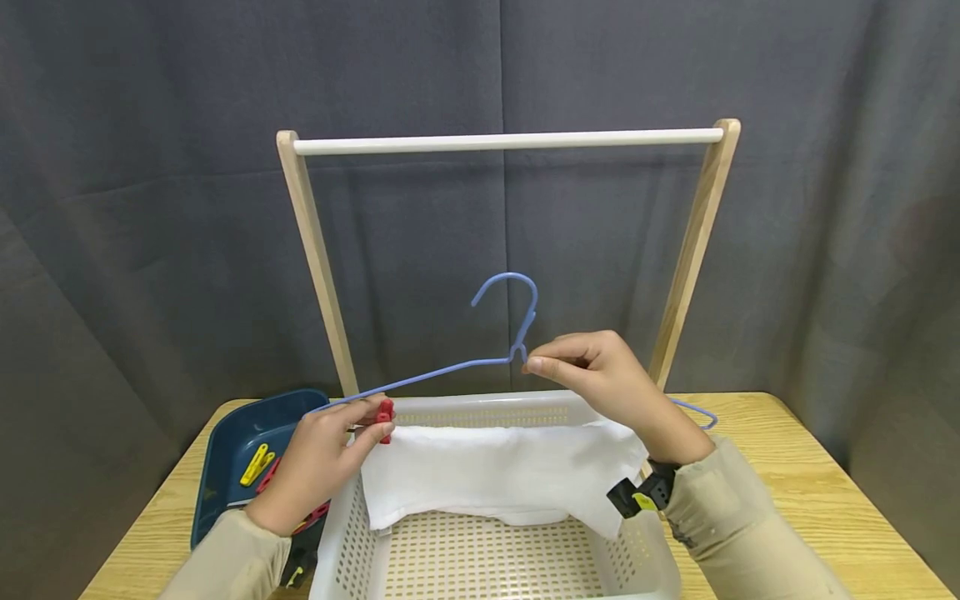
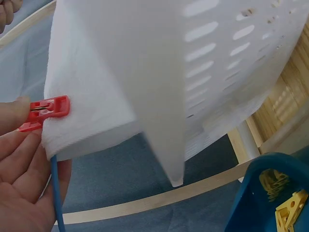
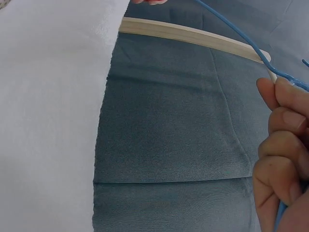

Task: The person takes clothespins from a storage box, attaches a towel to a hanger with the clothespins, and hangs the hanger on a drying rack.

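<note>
My left hand (image 1: pixel 322 450) pinches a red clothespin (image 1: pixel 386 421) at the upper left corner of a white towel (image 1: pixel 487 467). In the left wrist view the clothespin (image 2: pixel 50 108) overlaps the towel's edge, and blue wire comes out beside it. Just below the hook of a blue hanger (image 1: pixel 435 372), my right hand (image 1: pixel 600 371) grips the wire with thumb and curled fingers. The hanger is raised above a white perforated basket (image 1: pixel 487 558), the towel spread below it. My hand hides part of the hanger's right side.
A dark blue tray (image 1: pixel 217 467) at the left holds a yellow clothespin (image 1: pixel 257 465) and several red ones. Behind the basket stands a wooden rack with a white rod (image 1: pixel 510 142). Past my right forearm, a bent blue wire end (image 1: pixel 697 411) shows over the table (image 1: pixel 810 483).
</note>
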Demonstrator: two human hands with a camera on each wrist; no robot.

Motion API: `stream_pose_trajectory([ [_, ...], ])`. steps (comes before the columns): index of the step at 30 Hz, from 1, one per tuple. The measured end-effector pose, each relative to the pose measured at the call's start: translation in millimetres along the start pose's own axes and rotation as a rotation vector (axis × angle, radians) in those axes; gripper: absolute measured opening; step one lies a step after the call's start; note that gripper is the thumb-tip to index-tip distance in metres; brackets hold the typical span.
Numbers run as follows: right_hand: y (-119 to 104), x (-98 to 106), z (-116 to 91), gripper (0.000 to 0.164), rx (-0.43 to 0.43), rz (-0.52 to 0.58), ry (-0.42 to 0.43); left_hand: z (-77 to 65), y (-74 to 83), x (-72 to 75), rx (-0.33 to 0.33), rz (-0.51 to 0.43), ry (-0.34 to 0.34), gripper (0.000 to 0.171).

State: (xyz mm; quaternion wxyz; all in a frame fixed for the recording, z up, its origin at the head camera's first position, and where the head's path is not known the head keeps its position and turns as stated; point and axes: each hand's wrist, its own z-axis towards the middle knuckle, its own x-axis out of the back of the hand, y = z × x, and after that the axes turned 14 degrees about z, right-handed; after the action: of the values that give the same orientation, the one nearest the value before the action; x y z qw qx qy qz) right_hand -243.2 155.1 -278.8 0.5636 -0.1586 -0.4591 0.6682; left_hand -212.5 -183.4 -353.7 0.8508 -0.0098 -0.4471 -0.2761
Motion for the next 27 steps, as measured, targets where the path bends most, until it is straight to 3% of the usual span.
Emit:
stream_pose_trajectory([
  [21, 8.9, -2.2, 1.1, 0.006, -0.08, -0.008, 0.028, -3.6, -2.5, -0.3, 0.08, -0.078, -0.103, 0.032],
  [27, 10.1, -0.2, -1.5, 0.009, -0.131, 0.028, 0.021, -7.5, -3.4, 1.3, 0.011, -0.035, -0.068, 0.034],
])
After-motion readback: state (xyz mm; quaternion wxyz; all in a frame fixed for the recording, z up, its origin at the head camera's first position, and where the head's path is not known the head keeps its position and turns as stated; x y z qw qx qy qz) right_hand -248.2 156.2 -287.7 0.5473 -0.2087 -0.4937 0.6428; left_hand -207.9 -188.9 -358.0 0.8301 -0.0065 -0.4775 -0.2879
